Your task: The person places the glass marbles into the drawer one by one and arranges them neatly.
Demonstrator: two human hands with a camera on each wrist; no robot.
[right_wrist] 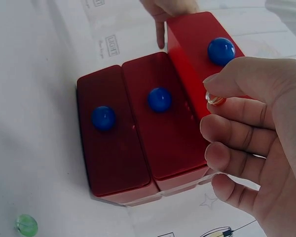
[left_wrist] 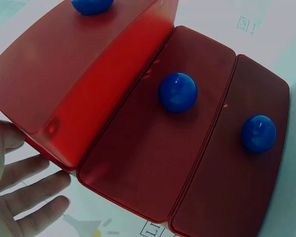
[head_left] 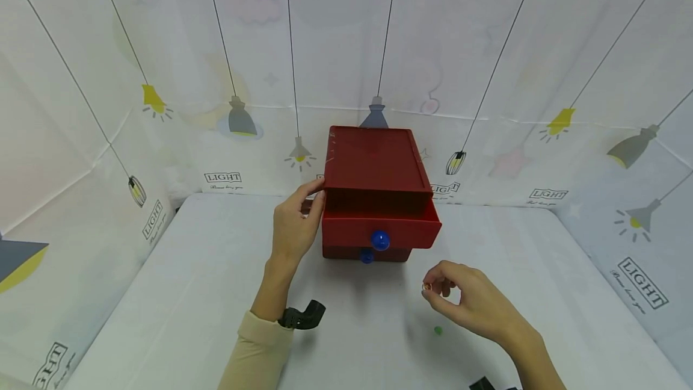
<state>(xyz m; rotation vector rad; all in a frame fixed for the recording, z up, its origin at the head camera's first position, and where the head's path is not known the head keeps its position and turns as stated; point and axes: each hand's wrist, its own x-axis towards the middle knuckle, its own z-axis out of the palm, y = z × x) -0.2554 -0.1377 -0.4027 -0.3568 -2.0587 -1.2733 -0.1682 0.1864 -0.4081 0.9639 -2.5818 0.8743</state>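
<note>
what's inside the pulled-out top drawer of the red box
Nothing can be made out inside the top drawer. Only a dark gap shows under the red box top; its front panel and the overhang hide the interior, so any contents are unseen.

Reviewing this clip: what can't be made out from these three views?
- Inside of the open top drawer: dark in the head view, wrist views show only fronts.
- Small object pinched by the right hand: too small, fingers cover most.
- Left hand contact with the red drawer box: left wrist view cuts the fingers off.
- Green bead: tiny, partly cropped.
</note>
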